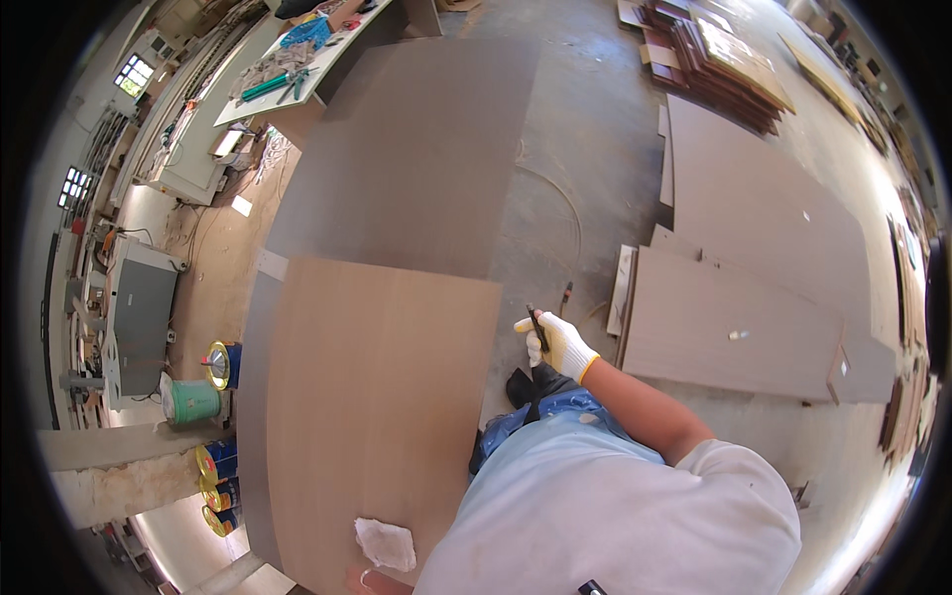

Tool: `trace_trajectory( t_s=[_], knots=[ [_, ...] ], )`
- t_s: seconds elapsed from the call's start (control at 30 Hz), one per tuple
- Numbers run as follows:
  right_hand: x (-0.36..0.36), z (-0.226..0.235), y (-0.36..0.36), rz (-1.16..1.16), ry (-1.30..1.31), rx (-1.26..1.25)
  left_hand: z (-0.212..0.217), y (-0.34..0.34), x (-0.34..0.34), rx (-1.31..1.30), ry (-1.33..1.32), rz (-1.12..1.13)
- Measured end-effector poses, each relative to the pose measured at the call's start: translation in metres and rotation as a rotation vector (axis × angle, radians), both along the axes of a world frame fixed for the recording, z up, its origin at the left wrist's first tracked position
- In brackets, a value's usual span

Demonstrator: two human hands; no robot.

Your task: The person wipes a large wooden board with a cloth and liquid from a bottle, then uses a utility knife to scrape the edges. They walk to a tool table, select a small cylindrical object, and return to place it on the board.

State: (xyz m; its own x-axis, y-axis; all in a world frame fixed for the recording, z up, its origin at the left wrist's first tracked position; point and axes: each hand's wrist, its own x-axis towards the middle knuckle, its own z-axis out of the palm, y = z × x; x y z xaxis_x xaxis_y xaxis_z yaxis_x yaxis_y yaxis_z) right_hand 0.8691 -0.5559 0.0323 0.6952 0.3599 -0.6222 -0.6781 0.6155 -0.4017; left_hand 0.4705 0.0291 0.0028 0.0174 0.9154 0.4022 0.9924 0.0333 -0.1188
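My right hand [560, 347], in a white glove with a yellow cuff, is closed around a slim black handheld tool [537, 329] whose kind I cannot make out. It hovers beside the right edge of a light wood-grain panel [387, 367]. At the lower edge, a bit of bare skin of my left arm or hand [375, 583] shows over that panel's near end. A crumpled white cloth [385, 543] is right next to it on the panel. The left fingers are not distinguishable. Beneath and beyond the light panel is a larger grey-brown panel [416, 149].
Flat panels [734, 327] lie on the floor at right, with stacked brown boards [709, 69] farther back. Blue-and-yellow cans [220, 461] and a green bucket [190, 401] stand at left. A hose [570, 208] crosses the floor. A cluttered workbench [297, 64] is at far left.
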Motion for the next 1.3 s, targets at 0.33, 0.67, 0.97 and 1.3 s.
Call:
trace_trajectory(
  t_s=[0.33,0.67,0.97,1.3],
  knots=[
    [0.269,-0.039,-0.071,0.073,-0.023,0.021,-0.003,-0.254,0.457,-0.413,-0.464,-0.788],
    [0.530,0.004,-0.312,0.014,-0.153,-0.240,-0.010,-0.560,0.829,-1.518,-0.107,-1.484],
    [0.648,-0.014,-0.416,-0.075,0.019,-0.012,-0.059,-0.711,1.083,-1.749,-0.163,-1.505],
    [0.896,-0.005,-0.548,-0.128,-0.065,-0.156,0.037,-0.928,1.365,-2.426,-0.366,-1.553]
  ],
)
